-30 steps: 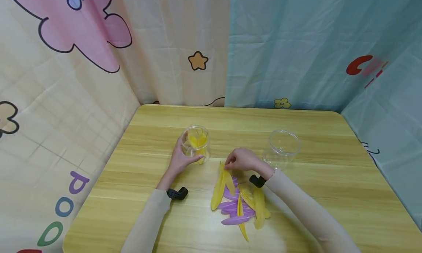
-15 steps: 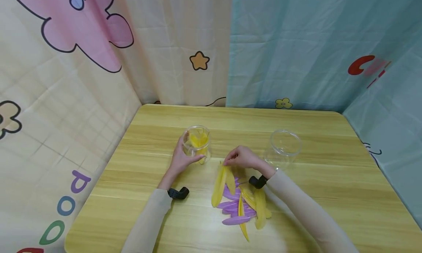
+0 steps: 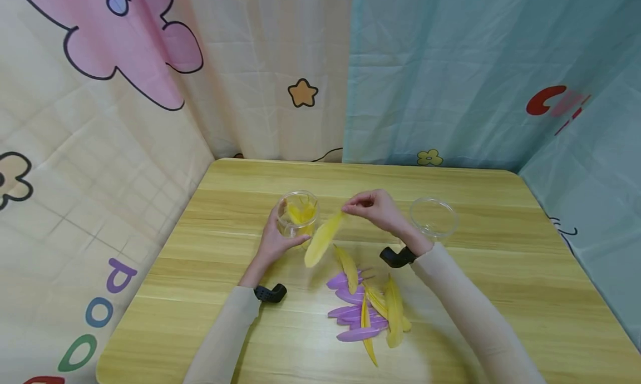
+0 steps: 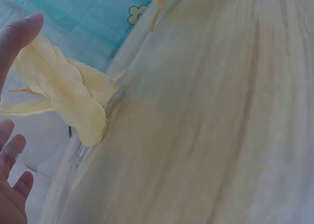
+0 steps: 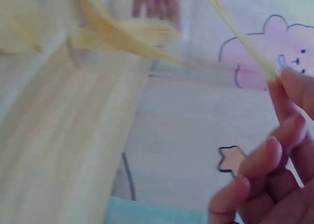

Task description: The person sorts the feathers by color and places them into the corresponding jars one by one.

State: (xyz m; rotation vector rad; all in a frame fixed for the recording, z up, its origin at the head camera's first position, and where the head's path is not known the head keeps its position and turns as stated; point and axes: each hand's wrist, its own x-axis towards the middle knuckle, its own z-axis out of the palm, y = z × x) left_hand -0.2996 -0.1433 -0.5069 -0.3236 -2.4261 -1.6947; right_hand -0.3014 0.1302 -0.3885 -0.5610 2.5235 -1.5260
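My left hand (image 3: pixel 277 236) grips a clear jar (image 3: pixel 296 228) on the table, thumb at the front and fingers round its far left side. Yellow feathers (image 4: pixel 68 89) stand inside that jar, spread against its wall. Between thumb and forefinger my right hand (image 3: pixel 375 210) pinches the quill end of a yellow feather (image 3: pixel 323 242). The feather slants down and left from the fingertips, its broad end beside the jar. Below it lies a loose pile of purple feathers (image 3: pixel 358 335) and yellow feathers (image 3: pixel 395 314).
A second clear jar (image 3: pixel 433 232) stands to the right, partly behind my right wrist. The wooden table (image 3: pixel 175 295) is bordered at the back and sides by printed curtains (image 3: pixel 270 117).
My right hand has lifted one yellow feather off the left side of the pile and moved it up and away toward the jar's right side. The left hand stays put.
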